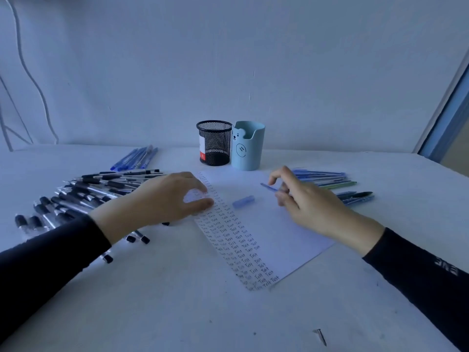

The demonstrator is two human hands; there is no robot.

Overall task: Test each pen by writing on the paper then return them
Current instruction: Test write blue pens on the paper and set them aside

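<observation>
Holders: two, black mesh cup and blue bear cup.
Pen: blue, uncapped, pinched in right hand.
Cap: one, on paper.
Left hand: flat, empty.

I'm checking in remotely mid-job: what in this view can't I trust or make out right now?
- Pen in the right hand: motion-blurred, barrel mostly behind the fingers; tip not discernible.
- Paper under the left hand: top rows of "Test" writing covered by the hand.
- Black pens: lower part of the pile hidden by the left sleeve; count unclear.
- Mesh cup and blue bear cup: insides not visible from the head view.
</observation>
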